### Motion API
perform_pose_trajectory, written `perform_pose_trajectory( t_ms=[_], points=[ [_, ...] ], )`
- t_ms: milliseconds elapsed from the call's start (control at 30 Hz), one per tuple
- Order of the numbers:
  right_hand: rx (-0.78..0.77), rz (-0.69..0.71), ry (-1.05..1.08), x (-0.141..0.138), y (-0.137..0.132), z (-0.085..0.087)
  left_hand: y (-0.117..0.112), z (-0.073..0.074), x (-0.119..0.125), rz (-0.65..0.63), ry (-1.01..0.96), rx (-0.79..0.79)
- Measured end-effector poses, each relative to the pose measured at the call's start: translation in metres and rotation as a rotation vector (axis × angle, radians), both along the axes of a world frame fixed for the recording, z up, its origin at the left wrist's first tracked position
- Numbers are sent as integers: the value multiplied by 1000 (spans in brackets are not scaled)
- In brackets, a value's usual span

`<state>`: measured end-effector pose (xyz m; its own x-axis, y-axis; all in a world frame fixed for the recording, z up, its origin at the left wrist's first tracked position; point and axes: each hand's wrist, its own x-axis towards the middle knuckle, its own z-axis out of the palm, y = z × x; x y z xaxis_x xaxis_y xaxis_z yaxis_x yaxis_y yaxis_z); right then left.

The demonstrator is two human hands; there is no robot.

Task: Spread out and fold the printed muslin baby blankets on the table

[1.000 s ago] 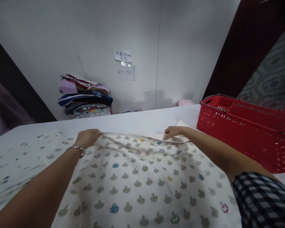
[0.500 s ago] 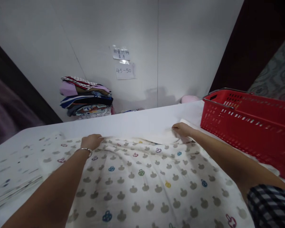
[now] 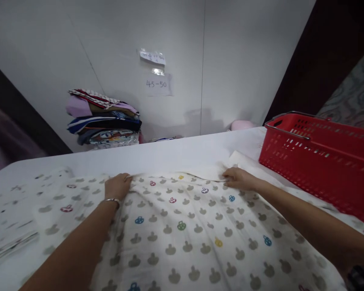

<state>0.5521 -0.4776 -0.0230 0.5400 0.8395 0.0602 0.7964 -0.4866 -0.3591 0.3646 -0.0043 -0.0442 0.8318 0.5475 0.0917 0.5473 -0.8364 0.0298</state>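
Observation:
A cream cloth (image 3: 182, 234) printed with small grey and coloured shapes lies spread over the white table (image 3: 170, 155) in front of me. My left hand (image 3: 118, 186), a thin bangle on its wrist, pinches the cloth's far edge on the left. My right hand (image 3: 238, 178) is closed on the same far edge on the right, where the edge is turned up and shows its plain underside. Both arms stretch out over the cloth.
A red plastic basket (image 3: 318, 159) stands on the table at the right. A stack of folded clothes (image 3: 103, 121) sits against the white wall behind the table. More folded printed cloth (image 3: 9, 238) lies at the left. Paper notes (image 3: 157, 83) hang on the wall.
Both hands have drawn the cloth's far edge a little nearer to me and lower on the table. The view has shifted slightly, and the basket appears further right.

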Motion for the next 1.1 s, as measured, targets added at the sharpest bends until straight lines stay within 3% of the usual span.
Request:
perform_pose_trajectory(
  t_ms=[100, 267, 433, 633, 833, 1000, 1100],
  points=[
    [11, -10, -13, -2, 4, -1, 1, -6, -3, -5, -82, 18],
    [-107, -308, -33, 17, 20, 3, 4, -10, -4, -22, -126, -5],
    [-258, -421, -137, 46, 36, -2, 5, -11, -4, -23, -142, -20],
    [-351, -381, -156, 57, 51, -9, 7, -12, -4, -19, -139, -35],
    [-267, -335, -30, 58, 50, 4, 8, -13, -5, -25, -158, -39],
    [-205, -209, 83, 32, 47, 23, 7, -11, -5, -16, -160, -40],
    [-197, -113, 261, 10, 40, 30, 6, -11, -5, -29, -169, -33]
  ],
)
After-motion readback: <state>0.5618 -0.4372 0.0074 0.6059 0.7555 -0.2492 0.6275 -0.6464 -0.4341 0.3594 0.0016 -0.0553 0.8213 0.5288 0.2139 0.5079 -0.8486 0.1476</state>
